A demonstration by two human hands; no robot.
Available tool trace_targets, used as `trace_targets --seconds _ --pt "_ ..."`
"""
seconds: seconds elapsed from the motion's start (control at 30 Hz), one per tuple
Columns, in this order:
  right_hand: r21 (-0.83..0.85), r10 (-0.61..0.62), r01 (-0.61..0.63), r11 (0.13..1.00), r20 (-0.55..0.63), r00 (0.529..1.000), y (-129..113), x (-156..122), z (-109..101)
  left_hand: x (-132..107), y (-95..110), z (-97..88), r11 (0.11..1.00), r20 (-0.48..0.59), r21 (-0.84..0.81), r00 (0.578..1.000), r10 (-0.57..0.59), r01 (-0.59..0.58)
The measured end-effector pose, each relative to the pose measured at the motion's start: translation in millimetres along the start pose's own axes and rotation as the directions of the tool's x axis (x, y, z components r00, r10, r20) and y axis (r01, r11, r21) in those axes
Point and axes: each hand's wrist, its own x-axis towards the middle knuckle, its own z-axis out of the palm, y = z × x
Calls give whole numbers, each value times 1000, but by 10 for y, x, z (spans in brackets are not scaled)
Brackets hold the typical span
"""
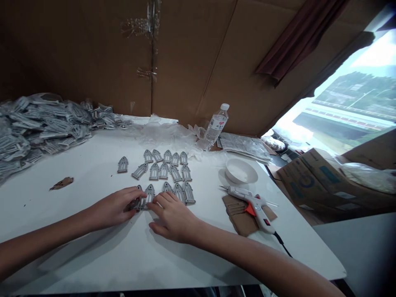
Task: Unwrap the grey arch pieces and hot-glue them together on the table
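Several small grey arch-shaped window pieces (163, 170) lie in rows on the white table (93, 247). My left hand (116, 206) rests on the table with its fingertips pinched on one grey piece (136, 203) at the left end of the nearest row. My right hand (171, 216) lies palm down beside it, fingers stretched towards the neighbouring grey piece (150, 194) and touching the row's lower edge. One grey piece (123, 164) sits apart to the left.
A big heap of bagged grey pieces (40, 128) fills the table's far left. A brown scrap (62, 183), white bowl (240, 170), glue gun (253, 206) on cardboard, water bottle (217, 123) and cardboard boxes (312, 181) lie to the right. A cardboard wall stands behind.
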Motion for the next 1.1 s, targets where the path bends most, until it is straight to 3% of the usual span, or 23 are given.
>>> trace_targets --seconds 0.17,0.37,0.5,0.6,0.73,0.87,0.97,1.1 --pt "16 42 -41 999 -55 998 75 -87 -110 37 17 -93 997 10 70 1000 26 -27" --pt "-96 209 -214 972 -61 976 331 -203 -220 192 -247 -292 976 -68 216 997 33 -18" --pt "-83 161 -161 983 -15 987 353 -182 -167 230 -288 -405 982 38 186 999 37 -43" --pt "-50 94 -95 994 -6 996 277 -115 -118 203 -211 -376 983 119 175 992 38 -58" --pt "-21 65 -65 998 -16 998 240 -75 -150 180 -175 -257 980 137 189 990 38 -64" --pt "-16 194 -194 981 -40 980 374 -180 -321 202 -193 -175 981 129 183 991 43 -66" --pt "-24 297 -296 955 12 955 504 -312 -436 221 -155 -147 978 125 197 991 42 -66" --pt "5 270 -272 962 83 959 576 -403 -406 240 -64 -126 975 141 208 989 49 -78"
